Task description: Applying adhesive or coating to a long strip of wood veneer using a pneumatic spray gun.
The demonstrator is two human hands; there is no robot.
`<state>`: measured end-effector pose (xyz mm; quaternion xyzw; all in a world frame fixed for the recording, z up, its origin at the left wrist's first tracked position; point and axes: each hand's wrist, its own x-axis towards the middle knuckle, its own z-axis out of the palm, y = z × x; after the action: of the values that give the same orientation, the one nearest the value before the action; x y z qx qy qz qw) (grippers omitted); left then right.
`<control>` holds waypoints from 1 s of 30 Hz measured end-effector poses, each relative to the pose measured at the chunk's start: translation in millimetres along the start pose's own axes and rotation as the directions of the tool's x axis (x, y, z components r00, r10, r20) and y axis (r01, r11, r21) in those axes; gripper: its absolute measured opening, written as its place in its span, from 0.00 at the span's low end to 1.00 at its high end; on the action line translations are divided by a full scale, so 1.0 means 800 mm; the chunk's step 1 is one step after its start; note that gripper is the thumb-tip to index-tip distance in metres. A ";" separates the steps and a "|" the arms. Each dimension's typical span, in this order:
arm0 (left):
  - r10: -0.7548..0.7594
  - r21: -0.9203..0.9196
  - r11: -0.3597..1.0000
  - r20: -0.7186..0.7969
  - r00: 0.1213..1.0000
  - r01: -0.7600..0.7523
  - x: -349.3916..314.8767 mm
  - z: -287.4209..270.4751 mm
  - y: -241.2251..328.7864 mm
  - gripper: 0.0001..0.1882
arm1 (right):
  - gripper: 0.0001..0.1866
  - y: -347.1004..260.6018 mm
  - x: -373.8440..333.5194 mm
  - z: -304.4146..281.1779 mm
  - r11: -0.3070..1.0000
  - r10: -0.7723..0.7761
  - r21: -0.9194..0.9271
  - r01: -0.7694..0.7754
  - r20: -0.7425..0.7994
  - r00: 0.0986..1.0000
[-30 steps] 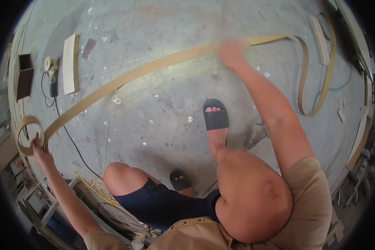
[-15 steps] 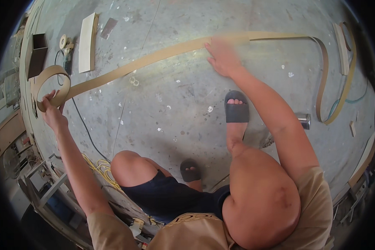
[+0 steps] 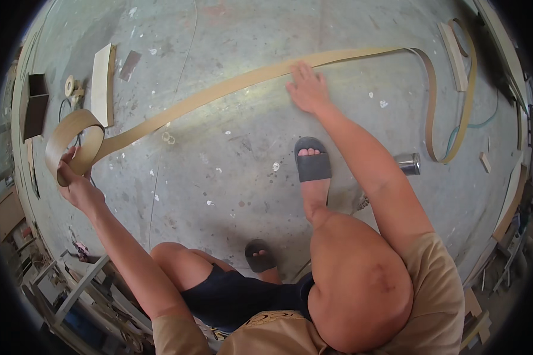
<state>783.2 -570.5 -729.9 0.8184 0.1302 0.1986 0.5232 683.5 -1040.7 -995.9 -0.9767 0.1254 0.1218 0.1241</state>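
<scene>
My left hand grips a roll of wood-coloured edge banding at its near lower rim, the fingers closed over the edge. From the roll, a long strip curves across the grey floor to the far right, where it bends back in loose loops. On the strip's near edge lies my right hand, palm down with fingers stretched out and the thumb apart, touching the strip without grasping it. Both arms reach past my knees, and my sandalled foot stands between my right arm and the strip.
At far left are a pale wooden board, a dark box-like piece and a grinder-like power tool. A metal can lies by my right forearm. Another pale board and a thin teal hose are near the loops.
The whole view has shifted a little. My left hand still holds the roll, which now shows more of its outer face. The blur on my right hand has gone; it remains at the strip.
</scene>
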 end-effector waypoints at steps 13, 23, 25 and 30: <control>-0.071 -0.041 0.997 -0.059 0.996 0.069 0.007 -0.026 -0.031 0.20 | 0.24 0.071 0.043 -0.081 0.965 0.111 -0.256 -0.049 0.232 0.966; -0.126 -0.060 0.991 -0.082 0.989 0.121 0.007 -0.020 -0.028 0.21 | 0.17 0.120 0.019 -0.070 0.999 0.028 -0.022 -0.038 -0.364 0.931; -0.146 -0.069 0.988 -0.105 0.984 0.139 0.010 -0.022 -0.035 0.21 | 0.18 0.095 0.044 -0.102 0.946 0.323 -0.045 -0.320 0.117 0.939; -0.101 -0.043 0.994 -0.054 0.993 0.098 0.000 0.001 -0.030 0.18 | 0.18 0.133 0.023 -0.070 1.000 -0.006 -0.018 0.004 -0.130 0.991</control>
<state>783.2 -561.0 -752.0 0.7944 0.1813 0.1977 0.5450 683.4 -1159.5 -970.3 -0.9840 0.1298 0.0586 0.1073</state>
